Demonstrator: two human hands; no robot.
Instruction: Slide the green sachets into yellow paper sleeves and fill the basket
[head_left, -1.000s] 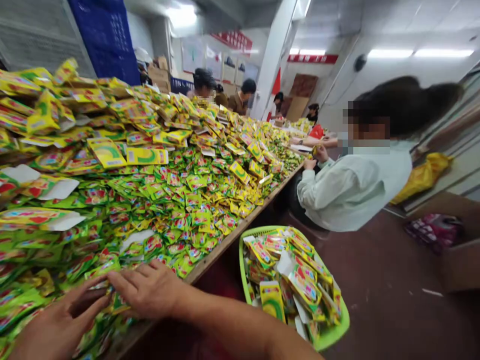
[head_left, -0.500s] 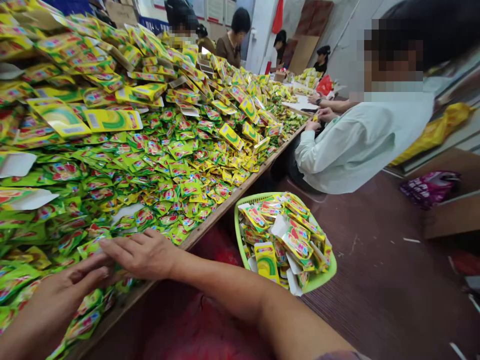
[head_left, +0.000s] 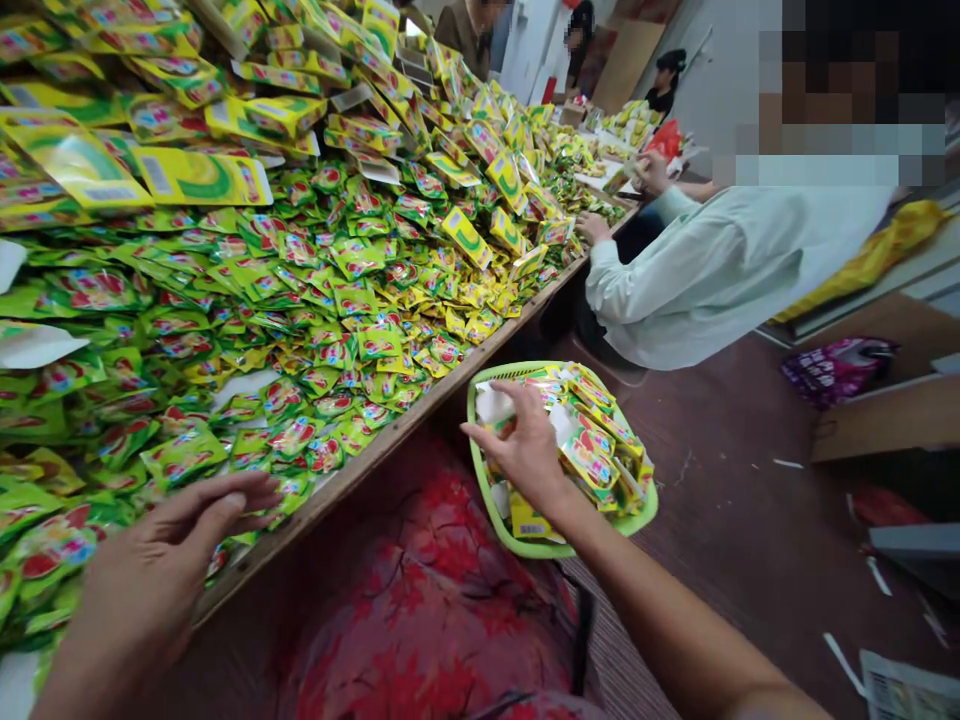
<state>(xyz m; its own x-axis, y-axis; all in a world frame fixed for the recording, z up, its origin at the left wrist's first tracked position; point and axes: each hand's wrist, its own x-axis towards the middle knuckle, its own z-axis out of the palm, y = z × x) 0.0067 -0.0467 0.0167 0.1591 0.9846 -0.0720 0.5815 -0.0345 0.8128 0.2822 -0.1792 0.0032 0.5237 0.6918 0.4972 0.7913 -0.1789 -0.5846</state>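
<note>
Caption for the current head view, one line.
Left hand over green packets, right hand over a basket of yellow cartons.

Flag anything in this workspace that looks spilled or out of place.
White scraps lie scattered on the floor at right, like dropped litter. No packets show on the visible floor around the green basket.
</note>
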